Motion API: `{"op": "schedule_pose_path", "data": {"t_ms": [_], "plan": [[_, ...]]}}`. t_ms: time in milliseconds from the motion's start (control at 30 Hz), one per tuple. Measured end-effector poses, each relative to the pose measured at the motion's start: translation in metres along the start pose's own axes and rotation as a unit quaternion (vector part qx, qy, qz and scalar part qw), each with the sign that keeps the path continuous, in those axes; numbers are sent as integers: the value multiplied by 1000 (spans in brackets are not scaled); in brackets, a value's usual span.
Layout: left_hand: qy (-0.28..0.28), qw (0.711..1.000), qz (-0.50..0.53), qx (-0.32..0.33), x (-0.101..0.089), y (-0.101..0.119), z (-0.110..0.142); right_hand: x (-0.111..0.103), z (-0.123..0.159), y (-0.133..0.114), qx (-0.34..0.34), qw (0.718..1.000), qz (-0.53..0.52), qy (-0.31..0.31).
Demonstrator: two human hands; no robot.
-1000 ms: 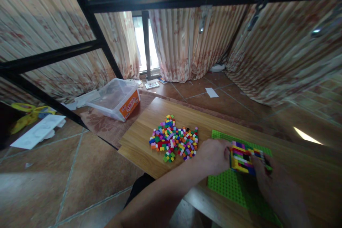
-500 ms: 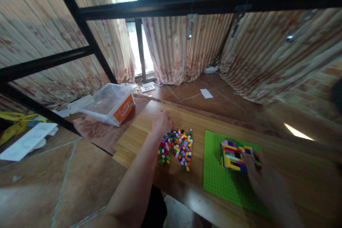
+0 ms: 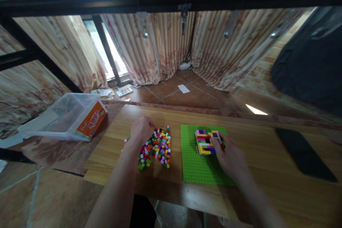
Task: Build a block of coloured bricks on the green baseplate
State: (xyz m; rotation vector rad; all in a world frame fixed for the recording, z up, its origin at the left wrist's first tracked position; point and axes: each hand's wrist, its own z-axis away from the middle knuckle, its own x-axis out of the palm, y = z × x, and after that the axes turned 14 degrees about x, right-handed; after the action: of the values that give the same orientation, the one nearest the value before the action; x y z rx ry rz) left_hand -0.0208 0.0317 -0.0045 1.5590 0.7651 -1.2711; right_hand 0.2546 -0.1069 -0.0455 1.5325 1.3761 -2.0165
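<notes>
A clear, smooth-walled plastic bin [image 3: 57, 131] with an orange printed label [image 3: 92, 120] sits at far left, beside the surface [image 3: 114, 128]. The surface is wood-grained, with a dull sheen.

The left hand [image 3: 141, 128] is over the upper part of the loose bricks [image 3: 160, 144]. Its fingers curl downward; whether its grip contains a brick cannot be told. The bricks are small, hard-edged, multicolored plastic pieces in an irregular spread.

The baseplate [image 3: 192, 171] is flat, green and studded. Over it is the model [image 3: 204, 142], a compact, roughly rectangular assembly with stepped, striped layers and a dark recess. The right hand [image 3: 229, 153] grips its right side, thumb on top.

Step in hand, as judged: the left hand works at the bricks while the right steadies the model. Taking one brick calls for a narrow fingertip pinch.

At far right lies a thin, dark, smooth slab [image 3: 304, 155].
</notes>
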Motion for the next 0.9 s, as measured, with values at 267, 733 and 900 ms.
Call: {"op": "schedule_pose_path", "data": {"t_ms": [267, 733, 900], "plan": [[102, 974, 179, 89, 2, 31, 5, -3, 2, -6, 0, 1000, -6, -5], [31, 680, 731, -42, 41, 113, 4, -5, 2, -9, -4, 1000, -17, -2], [72, 762, 644, -3, 50, 112, 0, -8, 3, -13, 14, 999, -22, -18]]}}
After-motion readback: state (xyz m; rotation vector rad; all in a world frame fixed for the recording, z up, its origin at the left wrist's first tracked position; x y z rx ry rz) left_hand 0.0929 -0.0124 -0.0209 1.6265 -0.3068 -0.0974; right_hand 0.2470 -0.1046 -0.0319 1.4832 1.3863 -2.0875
